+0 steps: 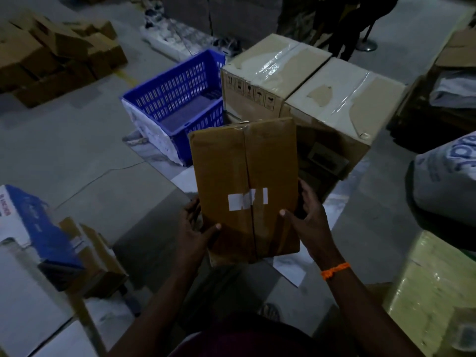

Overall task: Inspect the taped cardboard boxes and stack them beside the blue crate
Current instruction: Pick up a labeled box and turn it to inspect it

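I hold a brown taped cardboard box (244, 186) up in front of me, its taped seam running lengthwise and a torn white label on its face. My left hand (195, 233) grips its lower left edge, thumb on the face. My right hand (307, 220) grips the lower right edge, thumb on the face and fingers round the side. Beyond the box stands the blue crate (177, 104) on the floor. Two large taped cardboard boxes (273, 73) (342, 104) stand side by side right of the crate.
A pile of brown cartons (51, 57) lies far left. A blue-and-white box (33, 225) and a small carton (98, 258) sit near left. A white sack (448, 181) and a yellow wrapped package (435, 292) stand right. Grey floor stretches left of the crate.
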A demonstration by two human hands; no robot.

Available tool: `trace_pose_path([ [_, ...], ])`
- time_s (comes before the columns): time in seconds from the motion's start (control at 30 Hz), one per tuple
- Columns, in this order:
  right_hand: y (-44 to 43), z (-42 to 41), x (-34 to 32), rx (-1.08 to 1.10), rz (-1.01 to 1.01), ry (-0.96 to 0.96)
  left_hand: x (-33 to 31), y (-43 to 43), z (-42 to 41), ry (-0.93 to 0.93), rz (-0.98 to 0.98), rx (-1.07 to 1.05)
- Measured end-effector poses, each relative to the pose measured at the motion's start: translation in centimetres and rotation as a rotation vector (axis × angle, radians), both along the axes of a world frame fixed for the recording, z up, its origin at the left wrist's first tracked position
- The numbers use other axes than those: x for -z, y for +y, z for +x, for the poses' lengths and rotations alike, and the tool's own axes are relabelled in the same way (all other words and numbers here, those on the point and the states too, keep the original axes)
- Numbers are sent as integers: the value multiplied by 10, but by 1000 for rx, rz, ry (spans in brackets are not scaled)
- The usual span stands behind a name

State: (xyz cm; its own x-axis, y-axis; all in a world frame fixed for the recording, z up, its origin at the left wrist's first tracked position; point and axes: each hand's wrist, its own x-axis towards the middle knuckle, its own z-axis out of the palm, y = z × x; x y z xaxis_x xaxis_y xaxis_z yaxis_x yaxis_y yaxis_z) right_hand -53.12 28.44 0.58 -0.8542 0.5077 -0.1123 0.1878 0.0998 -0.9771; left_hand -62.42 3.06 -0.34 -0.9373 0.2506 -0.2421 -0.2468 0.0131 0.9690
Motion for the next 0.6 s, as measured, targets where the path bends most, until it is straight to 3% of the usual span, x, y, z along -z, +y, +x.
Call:
trace_pose_path([
  [0.27, -6, 38, 10, 49, 8, 3, 9, -19, 36, 61, -64, 12],
  [0.43, -16, 56, 34, 118, -29, -22, 2, -19, 48, -16, 93, 1],
  [0.6, -24, 53, 50, 137, -24, -39, -1, -18, 33, -131, 107, -58],
])
